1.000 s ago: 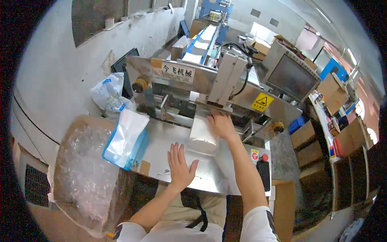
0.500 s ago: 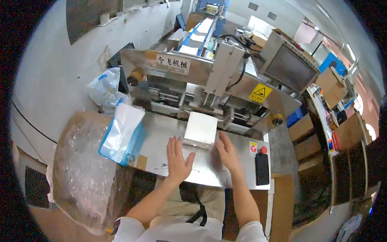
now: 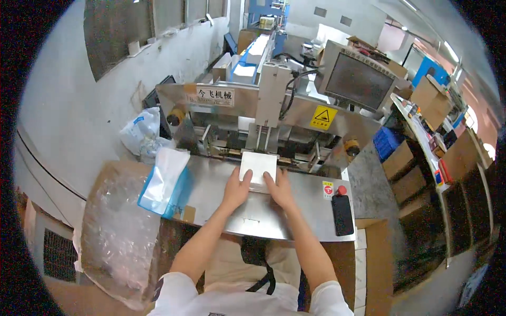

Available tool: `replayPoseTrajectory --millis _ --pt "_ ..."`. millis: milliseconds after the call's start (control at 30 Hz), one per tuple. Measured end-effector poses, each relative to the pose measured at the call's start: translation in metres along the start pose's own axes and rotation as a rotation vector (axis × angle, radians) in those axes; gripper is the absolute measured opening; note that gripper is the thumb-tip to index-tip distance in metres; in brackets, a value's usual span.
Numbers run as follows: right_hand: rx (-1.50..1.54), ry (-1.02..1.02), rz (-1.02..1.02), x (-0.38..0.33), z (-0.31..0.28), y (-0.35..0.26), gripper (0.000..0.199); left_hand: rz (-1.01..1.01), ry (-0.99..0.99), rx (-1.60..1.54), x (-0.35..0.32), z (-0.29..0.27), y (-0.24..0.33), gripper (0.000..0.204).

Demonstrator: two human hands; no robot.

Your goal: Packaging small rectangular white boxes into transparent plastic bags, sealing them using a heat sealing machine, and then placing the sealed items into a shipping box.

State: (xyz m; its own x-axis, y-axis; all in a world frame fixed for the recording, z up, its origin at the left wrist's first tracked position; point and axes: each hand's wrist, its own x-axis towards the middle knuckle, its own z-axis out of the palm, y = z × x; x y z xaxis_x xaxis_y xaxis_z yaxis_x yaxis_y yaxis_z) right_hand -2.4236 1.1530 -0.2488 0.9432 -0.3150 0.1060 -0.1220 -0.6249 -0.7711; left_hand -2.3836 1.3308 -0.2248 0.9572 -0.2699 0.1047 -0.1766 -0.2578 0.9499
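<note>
A square white stack (image 3: 258, 163), which looks like soft paper sheets, lies on the steel worktop (image 3: 258, 218) at the mouth of the machine (image 3: 232, 142). My left hand (image 3: 235, 187) grips its left side, the thumb resting on top near the front edge. On the opposite side my right hand (image 3: 281, 187) grips it the same way, thumb on top. The fingers of both hands are partly hidden behind the stack's sides. Its far edge reaches the machine's metal parts.
Left on the worktop, a blue tray (image 3: 180, 201) holds white plastic sleeves (image 3: 166, 174). A carton (image 3: 87, 226) lined with clear plastic stands beside it. At right are a black phone (image 3: 342, 216) and a red button (image 3: 342, 190). A monitor (image 3: 360, 80) rises behind the machine.
Both hands have moved in from beside the stack and closed on its two sides. The stack now sits squarer against the machine. The camera view has shifted.
</note>
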Motion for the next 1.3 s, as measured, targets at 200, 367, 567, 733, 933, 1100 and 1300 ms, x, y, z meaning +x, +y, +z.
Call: replayPoseTrajectory --millis 200,367,567,733,933,1100,1300 --pt "0.517 0.056 -0.065 -0.019 -0.003 -0.014 0.076 0.023 -0.023 -0.285 -0.017 0.001 -0.015 0.056" --pt "-0.351 0.168 -0.718 -0.085 -0.067 -0.058 0.072 -0.516 -0.418 -0.828 -0.052 -0.029 0.031 0.081" --pt "-0.335 -0.052 -0.857 -0.143 -0.077 -0.054 0.059 -0.460 -0.665 -0.895 -0.047 -0.021 0.012 0.065" --pt "0.587 0.221 0.007 -0.168 -0.079 -0.003 0.075 -0.267 -0.612 -0.608 -0.070 0.000 0.020 0.072" --pt "1.191 0.152 0.481 -0.200 -0.101 0.054 0.055 -0.405 -0.633 -0.283 -0.037 0.034 0.029 0.041" --pt "1.031 0.622 0.402 -0.248 -0.188 0.086 0.048 0.313 -0.173 1.061 0.047 0.040 -0.019 0.062" --pt "0.946 0.991 0.477 -0.286 -0.245 0.208 0.041 -0.071 -0.422 0.704 0.163 -0.070 -0.139 0.063"
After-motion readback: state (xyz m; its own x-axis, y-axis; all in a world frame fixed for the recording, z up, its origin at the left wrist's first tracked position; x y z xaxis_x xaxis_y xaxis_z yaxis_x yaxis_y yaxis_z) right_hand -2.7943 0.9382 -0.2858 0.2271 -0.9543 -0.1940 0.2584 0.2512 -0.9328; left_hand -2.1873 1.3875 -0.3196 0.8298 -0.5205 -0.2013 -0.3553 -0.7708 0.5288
